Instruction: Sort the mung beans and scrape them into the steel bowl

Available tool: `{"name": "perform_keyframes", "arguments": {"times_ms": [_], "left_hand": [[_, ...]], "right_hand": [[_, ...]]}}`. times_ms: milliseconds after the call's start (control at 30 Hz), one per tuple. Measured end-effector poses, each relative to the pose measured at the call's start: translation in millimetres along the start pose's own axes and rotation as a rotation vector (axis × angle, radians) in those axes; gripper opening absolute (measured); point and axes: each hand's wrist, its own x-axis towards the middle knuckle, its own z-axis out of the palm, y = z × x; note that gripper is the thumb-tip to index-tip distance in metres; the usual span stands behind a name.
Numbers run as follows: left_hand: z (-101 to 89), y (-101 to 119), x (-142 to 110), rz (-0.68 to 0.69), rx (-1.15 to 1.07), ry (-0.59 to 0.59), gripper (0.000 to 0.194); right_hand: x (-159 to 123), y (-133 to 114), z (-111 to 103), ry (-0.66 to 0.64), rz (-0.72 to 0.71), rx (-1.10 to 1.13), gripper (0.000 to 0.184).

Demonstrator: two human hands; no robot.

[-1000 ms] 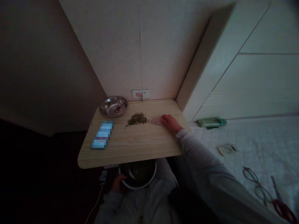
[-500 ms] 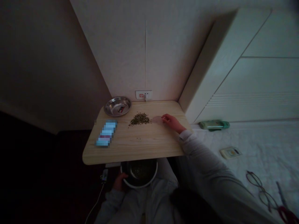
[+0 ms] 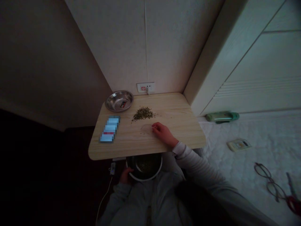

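My right hand (image 3: 162,131) is closed on the edge of a thin, clear round disc (image 3: 146,128), perhaps a plastic lid, low over the wooden tabletop (image 3: 127,146). Behind it lies a spread pile of small dark green grains (image 3: 144,113), with a few stray ones near the disc. Below the table's front edge, my left hand (image 3: 126,175) grips the rim of a dark bowl (image 3: 144,179) with a pale edge. Grains appear to lie inside that bowl, though the dim light hides detail.
A shiny steel dish (image 3: 119,101) stands at the table's back left, with a blurred phone (image 3: 110,129) in front. Behind is a wall socket (image 3: 145,87). On the white bedding at right lie a green bottle (image 3: 222,117), a small packet (image 3: 239,145), glasses (image 3: 270,181) and a red-handled tool (image 3: 293,204).
My right hand has moved the clear disc from the right side of the pile toward the table's front, nearer me. My left hand stays on the bowl. The view has shifted slightly.
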Motion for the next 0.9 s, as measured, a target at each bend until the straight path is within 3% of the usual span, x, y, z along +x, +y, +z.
{"name": "perform_keyframes", "arguments": {"times_ms": [300,633,900], "left_hand": [[-3.0,-4,14,-0.010,-0.028,0.062,0.020],[-7.7,-1,10,-0.037,0.034,-0.001,0.010],[-1.1,3,4,-0.041,0.026,0.054,0.012]], "right_hand": [[5,-3,-3,-0.019,-0.025,-0.065,0.022],[18,-9,2,-0.027,-0.075,-0.154,0.026],[14,-9,0,-0.085,-0.097,-0.150,0.026]]}}
